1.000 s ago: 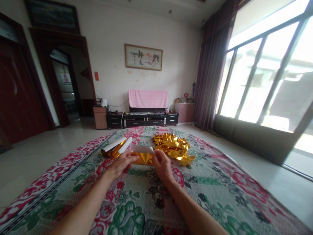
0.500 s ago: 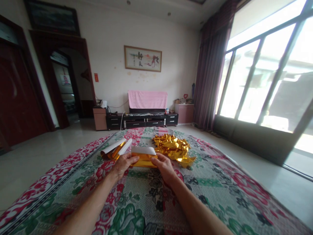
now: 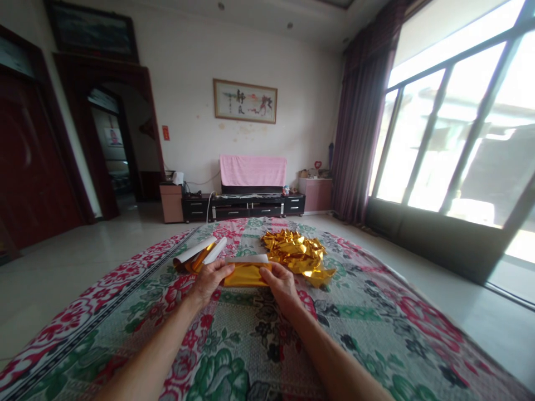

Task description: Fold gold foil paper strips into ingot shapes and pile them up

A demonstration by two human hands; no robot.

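Observation:
Between my two hands is a sheet of gold foil paper (image 3: 246,275), its shiny gold side facing me and a white strip showing along the far edge. My left hand (image 3: 211,281) pinches its left end, thumb on top. At the right end my right hand (image 3: 281,283) grips it the same way; the fingers underneath are hidden. Beyond my left hand lie curled sheets of gold foil paper with white backs (image 3: 196,255). A heap of folded gold foil pieces (image 3: 296,250) rests past my right hand.
A floral cloth (image 3: 334,345) in red, green and grey covers the round-edged surface under my hands. Farther off, a low black cabinet (image 3: 234,211) stands by the wall, with a pink cloth (image 3: 253,170) draped above it. Large windows (image 3: 451,128) are on the right.
The near gold face of the sheet has turned up flatter toward me, and the white strip at its far edge has become narrower. Both hands keep their hold.

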